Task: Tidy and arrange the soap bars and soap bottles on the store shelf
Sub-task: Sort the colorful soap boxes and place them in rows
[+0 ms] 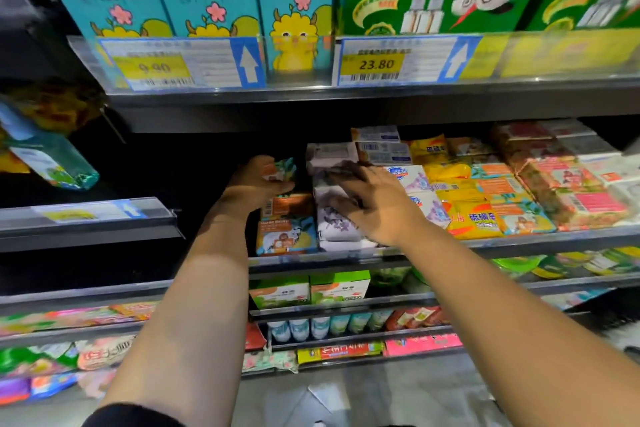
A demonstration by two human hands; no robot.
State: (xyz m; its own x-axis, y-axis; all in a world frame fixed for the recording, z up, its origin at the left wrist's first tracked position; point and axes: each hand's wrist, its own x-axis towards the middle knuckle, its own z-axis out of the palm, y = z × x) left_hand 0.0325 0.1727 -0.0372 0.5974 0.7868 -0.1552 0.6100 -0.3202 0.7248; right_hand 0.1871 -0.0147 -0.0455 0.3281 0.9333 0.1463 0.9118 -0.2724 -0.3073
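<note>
Soap bars lie in packed rows on the middle shelf, centre and right of the frame, and I am working at their left end. My left hand is curled round a small orange-and-teal bar, held just above the goat soap box that lies at the row's left edge. My right hand lies flat, fingers fairly straight and spread, on the column of lilac-print packs just right of that box. It grips nothing that I can see and only presses down. The step, as I judge it, is to seat the bar I hold into the column with its own kind, behind the goat soap box. To do it well I should pin the lilac packs so they do not slide toward the gap. Then I should bring the bar down flat, printed face up like the box below, and push it back until its front edge lines up with its neighbours. The back of that slot is dark and I cannot tell how much room there is, so I should feel for the fit rather than force it. A teal bottle leans tilted at the left of the frame, well apart from my hands, and it looks to want standing upright afterwards.
</note>
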